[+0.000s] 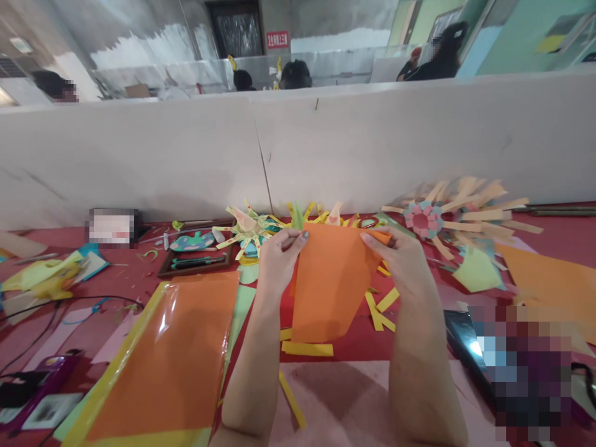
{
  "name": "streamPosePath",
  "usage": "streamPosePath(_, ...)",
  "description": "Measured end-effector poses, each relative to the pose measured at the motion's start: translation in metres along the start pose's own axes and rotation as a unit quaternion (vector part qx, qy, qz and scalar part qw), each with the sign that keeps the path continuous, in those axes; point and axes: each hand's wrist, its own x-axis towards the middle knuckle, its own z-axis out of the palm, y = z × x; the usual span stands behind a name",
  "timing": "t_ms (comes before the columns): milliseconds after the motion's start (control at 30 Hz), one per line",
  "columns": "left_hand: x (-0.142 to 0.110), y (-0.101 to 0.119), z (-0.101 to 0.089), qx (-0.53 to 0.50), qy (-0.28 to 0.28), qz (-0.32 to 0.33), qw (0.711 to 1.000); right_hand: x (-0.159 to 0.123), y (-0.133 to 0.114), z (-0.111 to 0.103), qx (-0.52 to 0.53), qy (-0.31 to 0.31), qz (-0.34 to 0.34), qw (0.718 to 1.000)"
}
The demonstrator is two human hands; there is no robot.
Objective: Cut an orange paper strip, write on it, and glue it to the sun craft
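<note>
Head view, clock directions from the middle of the picture: pink paper [335,403] lies nearest, at 6 o'clock, with narrow yellow strips [307,349] beyond it on a red tabletop [261,323]. At 7 to 8 o'clock, a shiny clear plastic sleeve [168,311] contains orange and yellow sheets. Just below centre is a smooth, flat orange sheet [330,282], its lower right corner slanted. The left hand [284,251] pinches its upper left corner, fingers closed to thumb; the right hand [403,251] pinches its upper right edge likewise. Near 9 o'clock, a brown tray [195,270] holds a spotted blue-green cutout [193,241] and a green-handled tool [198,262]. A fringed paper flower [423,220] sits at 3 o'clock. Beyond a white partition [186,149], a red sign [277,40] at 12 o'clock bears white characters too small to read.
</note>
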Motion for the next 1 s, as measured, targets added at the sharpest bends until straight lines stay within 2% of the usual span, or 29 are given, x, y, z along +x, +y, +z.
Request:
streamPosePath(367, -0.0031, 0.0051, 0.001, 0.006, 0.027, -0.019, 0.999, -0.0017, -0.0016, 0.0004, -0.02, -0.007, -0.01, 1.0)
streamPosePath(1000, -0.0016, 0.0028, 0.0002, -0.01, 0.008, -0.045, 0.999, -0.002, -0.0015, -0.001, -0.014, -0.016, -0.008, 1.0)
